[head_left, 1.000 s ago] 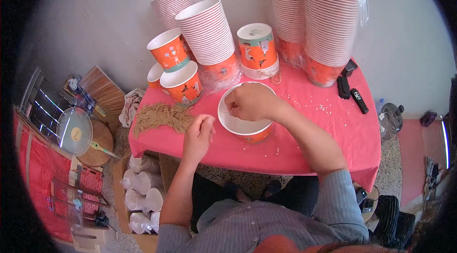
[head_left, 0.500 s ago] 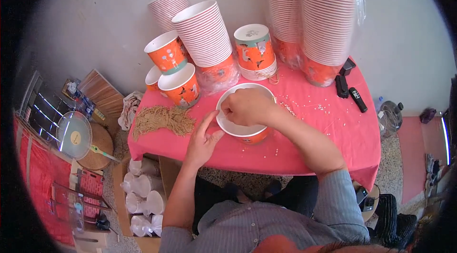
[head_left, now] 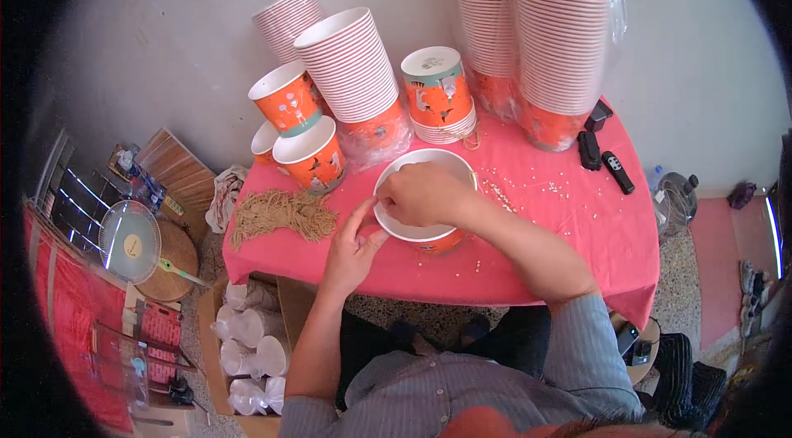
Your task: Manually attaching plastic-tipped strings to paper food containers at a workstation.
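Observation:
An orange paper bucket with a white inside stands upright near the table's front edge. My right hand reaches over its mouth, fingers curled together against the inner left wall; what they pinch is hidden. Outside that wall, my left hand has its thumb and fingers apart, their tips at the bucket's left side and rim. A bundle of tan cords lies left of my left hand. Small white beads are scattered on the cloth right of the bucket.
Behind are loose buckets, an upside-down bucket stack and tall nested stacks, some in plastic. Black devices lie at right on the pink tablecloth. A carton of wrapped white cups and a fan stand lower left.
The whole view has shifted slightly. Both hands stay at the same bucket, my right hand still curled inside it with only a small movement.

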A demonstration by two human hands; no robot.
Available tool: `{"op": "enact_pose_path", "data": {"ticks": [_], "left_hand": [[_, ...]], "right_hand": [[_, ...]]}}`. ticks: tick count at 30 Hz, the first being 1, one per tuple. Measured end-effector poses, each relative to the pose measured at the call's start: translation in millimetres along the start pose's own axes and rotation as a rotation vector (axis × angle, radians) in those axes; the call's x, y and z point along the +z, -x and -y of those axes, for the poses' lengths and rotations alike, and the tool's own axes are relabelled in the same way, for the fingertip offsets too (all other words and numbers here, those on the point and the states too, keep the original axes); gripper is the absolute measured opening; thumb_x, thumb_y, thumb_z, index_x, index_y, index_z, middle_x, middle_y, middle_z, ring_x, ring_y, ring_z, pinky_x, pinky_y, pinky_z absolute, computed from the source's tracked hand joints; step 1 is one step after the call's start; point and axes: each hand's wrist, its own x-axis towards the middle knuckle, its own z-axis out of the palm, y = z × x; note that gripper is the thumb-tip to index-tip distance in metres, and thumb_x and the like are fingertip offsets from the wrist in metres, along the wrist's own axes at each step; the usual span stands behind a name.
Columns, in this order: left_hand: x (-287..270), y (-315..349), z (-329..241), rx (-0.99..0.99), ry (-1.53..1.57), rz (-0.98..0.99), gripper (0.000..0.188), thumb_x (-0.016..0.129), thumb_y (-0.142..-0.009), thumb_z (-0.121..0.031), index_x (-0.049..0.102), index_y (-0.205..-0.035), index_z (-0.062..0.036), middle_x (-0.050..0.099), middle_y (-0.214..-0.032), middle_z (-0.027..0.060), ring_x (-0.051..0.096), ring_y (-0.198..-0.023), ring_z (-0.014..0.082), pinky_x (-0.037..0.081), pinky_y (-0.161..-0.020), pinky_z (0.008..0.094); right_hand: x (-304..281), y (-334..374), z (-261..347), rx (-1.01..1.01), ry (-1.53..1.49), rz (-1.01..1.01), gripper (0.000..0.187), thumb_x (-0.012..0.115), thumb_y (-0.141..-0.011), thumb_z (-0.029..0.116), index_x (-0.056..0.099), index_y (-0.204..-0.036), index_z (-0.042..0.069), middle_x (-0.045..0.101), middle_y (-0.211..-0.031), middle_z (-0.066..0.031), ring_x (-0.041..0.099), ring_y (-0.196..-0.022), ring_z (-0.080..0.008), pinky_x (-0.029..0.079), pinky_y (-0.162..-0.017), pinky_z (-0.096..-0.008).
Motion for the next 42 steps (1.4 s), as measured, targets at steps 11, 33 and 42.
{"op": "enact_pose_path", "data": {"ticks": [11,33,42], "left_hand": [[8,-1,1,-0.002,0.151,-0.087,0.055,0.065,-0.108,-0.010,0.046,-0.159,-0.0020,0.067,-0.146,0.0168,0.065,-0.135,0.0232,0.055,-0.107,0.0383],[-54,-25,-6,-0.092,-0.127,-0.574,0.015,0.066,-0.107,-0.014,0.074,-0.112,-0.0032,0.077,-0.094,0.0080,0.071,-0.080,0.0146,0.055,-0.070,0.0314],[-14,-42,-87,0.366,-0.392,-0.335,0.015,0.074,-0.098,-0.004,0.077,-0.112,-0.0012,0.072,-0.100,0.0091,0.068,-0.085,0.0172,0.053,-0.070,0.0301]], "right_hand": [[7,-5,-1,0.023,0.011,-0.010,0.016,0.069,-0.092,0.024,0.078,-0.098,0.012,0.078,-0.094,-0.0168,0.075,-0.092,-0.0375,0.058,-0.081,-0.0535],[-35,2,-8,0.072,-0.173,0.042,0.027,0.073,-0.093,0.021,0.077,-0.119,0.013,0.079,-0.106,-0.0142,0.075,-0.103,-0.0336,0.058,-0.089,-0.0472],[-19,-7,1,0.043,-0.755,0.079,0.014,0.072,-0.095,0.012,0.077,-0.105,0.003,0.073,-0.084,-0.0070,0.070,-0.074,-0.0135,0.057,-0.064,-0.0329]]}}
